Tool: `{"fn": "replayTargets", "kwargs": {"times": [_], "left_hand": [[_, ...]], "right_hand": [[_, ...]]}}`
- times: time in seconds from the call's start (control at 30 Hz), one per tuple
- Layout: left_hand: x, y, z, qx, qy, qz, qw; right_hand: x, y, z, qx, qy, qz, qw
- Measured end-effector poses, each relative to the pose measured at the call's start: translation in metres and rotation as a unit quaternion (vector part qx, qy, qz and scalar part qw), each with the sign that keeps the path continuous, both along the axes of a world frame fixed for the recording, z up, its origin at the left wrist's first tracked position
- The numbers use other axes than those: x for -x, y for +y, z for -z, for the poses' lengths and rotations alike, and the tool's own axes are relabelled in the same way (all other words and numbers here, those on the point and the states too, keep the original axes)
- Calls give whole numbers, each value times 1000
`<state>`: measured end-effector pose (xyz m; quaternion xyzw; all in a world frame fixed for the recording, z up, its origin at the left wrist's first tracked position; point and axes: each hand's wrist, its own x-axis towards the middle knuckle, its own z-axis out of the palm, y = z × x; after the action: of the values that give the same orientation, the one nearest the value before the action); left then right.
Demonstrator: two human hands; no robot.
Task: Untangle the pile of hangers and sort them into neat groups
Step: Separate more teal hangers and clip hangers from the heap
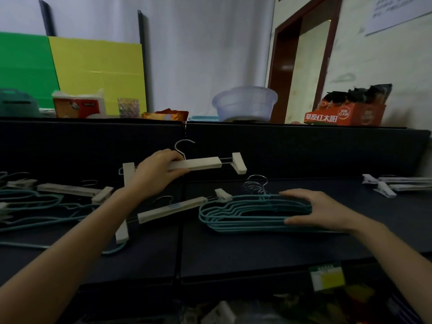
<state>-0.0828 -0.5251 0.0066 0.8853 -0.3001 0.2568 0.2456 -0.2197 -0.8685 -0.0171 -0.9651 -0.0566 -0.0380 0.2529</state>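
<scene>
- Teal wire hangers (254,216) are stacked in a neat group on the dark table (233,253); places below are given relative to this stack.
- The right hand (325,212) is laid over the stack's right end, fingers together on top, thumb at the near edge; the stack is clamped loosely between them.
- Up and left of the stack, a white clip hanger (198,163) is held clear of the table by the left hand (154,174), fingers closed around its bar; its left clip is partly hidden behind the hand.
- Just left of the stack, touching it, a second clip hanger (173,210) is lying tilted.
- Farther left, an unsorted tangle (46,202) of teal and white hangers is seen, cut off by the frame edge and crossed by the left forearm.
- Far right of the stack, a white clip group (392,183) is blurred and cut off.
- Behind the stack, above a dark partition (304,150), a clear basin (245,104), an orange box (346,115) and a tissue pack (79,105) are seen.
- Items near the bottom edge are too dark to make out.
</scene>
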Motion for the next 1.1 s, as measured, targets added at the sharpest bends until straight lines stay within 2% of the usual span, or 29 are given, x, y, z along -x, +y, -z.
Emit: {"fn": "replayTargets", "kwargs": {"times": [0.23, 0.5, 0.67, 0.87, 1.1], "left_hand": [[18, -21, -3, -6, 5, 11, 1000], [36, -67, -6, -27, -5, 67, 997], [45, -123, -9, -36, -30, 100, 994], [56, -215, -9, -40, -60, 111, 991], [73, -356, 0, -22, -46, 122, 991]], "right_hand": [[-14, -6, 5, 7, 43, -32, 999], [11, -13, 10, -11, -72, 1, 997], [27, -39, 12, -58, -106, 20, 992], [44, -112, 14, -54, -121, 32, 991], [81, -251, 8, -10, -110, 55, 992]]}}
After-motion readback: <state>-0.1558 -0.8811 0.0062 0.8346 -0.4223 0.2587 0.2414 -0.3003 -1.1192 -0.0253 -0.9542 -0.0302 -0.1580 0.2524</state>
